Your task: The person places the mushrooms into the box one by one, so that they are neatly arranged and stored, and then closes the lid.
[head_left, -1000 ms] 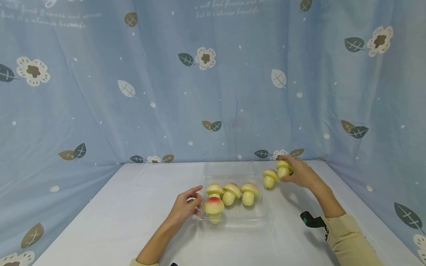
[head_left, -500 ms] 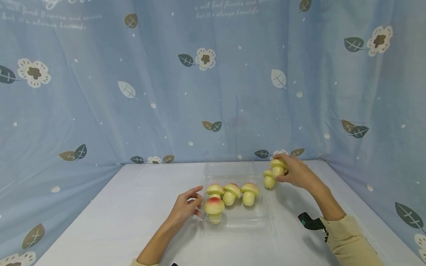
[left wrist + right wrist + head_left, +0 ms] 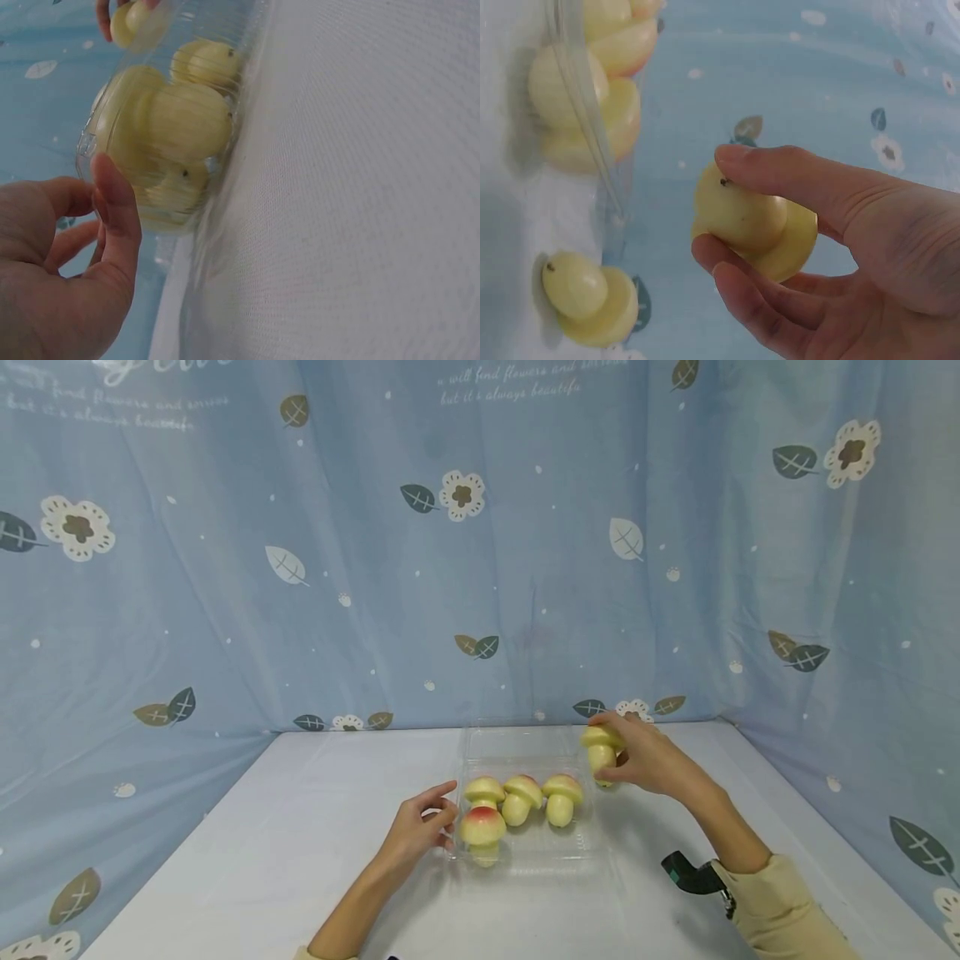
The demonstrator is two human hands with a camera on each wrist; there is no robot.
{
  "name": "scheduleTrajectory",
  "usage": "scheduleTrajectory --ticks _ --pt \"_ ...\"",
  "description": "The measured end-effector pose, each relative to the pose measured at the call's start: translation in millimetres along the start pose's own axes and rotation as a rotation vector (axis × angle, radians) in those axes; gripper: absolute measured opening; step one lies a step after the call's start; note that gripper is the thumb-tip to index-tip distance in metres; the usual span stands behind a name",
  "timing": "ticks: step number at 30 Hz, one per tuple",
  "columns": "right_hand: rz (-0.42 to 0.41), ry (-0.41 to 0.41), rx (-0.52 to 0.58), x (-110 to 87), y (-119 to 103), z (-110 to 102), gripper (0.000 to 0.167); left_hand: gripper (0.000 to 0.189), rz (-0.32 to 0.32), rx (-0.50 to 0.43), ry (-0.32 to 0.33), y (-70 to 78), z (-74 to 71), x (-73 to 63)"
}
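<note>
In the head view, a clear plastic box holds several yellow toy mushrooms with red-tinged caps. My left hand is at its left side; in the left wrist view its thumb and a finger pinch the box rim near a corner. My right hand holds another toy mushroom above the table, just right of the box, between thumb and fingertips. Beneath it a loose toy mushroom lies on the table, mostly hidden by the held one in the head view.
The box's clear lid lies folded back behind it. A white cloth covers the table, and a blue patterned curtain hangs along the back and sides. A dark wrist camera sticks out from the right sleeve.
My right hand has moved left towards the box with its toy mushroom, passing in front of the loose one. My left hand and the box have stayed in place.
</note>
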State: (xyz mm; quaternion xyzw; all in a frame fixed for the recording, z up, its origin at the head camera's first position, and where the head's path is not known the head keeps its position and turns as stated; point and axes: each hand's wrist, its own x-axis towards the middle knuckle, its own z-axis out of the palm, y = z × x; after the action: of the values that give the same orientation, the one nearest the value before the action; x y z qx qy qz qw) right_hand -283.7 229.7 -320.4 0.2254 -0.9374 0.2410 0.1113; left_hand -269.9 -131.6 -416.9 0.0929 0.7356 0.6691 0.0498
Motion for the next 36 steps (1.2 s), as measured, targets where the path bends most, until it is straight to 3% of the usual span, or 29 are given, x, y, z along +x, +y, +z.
scheduleTrajectory --ticks 23,30,36 --pt "-0.071 -0.117 0.151 1.7 -18.0 21.9 0.070 0.049 0.006 -0.008 -0.007 -1.4 -1.2 -0.7" --pt "-0.132 -0.139 0.173 -0.6 -27.4 30.3 0.067 0.051 0.020 0.002 -0.013 -2.4 -1.5 -0.8" --pt "-0.127 -0.192 0.246 -2.5 -33.9 38.9 0.069 0.052 0.025 0.002 -0.017 -1.6 -0.9 -1.0"
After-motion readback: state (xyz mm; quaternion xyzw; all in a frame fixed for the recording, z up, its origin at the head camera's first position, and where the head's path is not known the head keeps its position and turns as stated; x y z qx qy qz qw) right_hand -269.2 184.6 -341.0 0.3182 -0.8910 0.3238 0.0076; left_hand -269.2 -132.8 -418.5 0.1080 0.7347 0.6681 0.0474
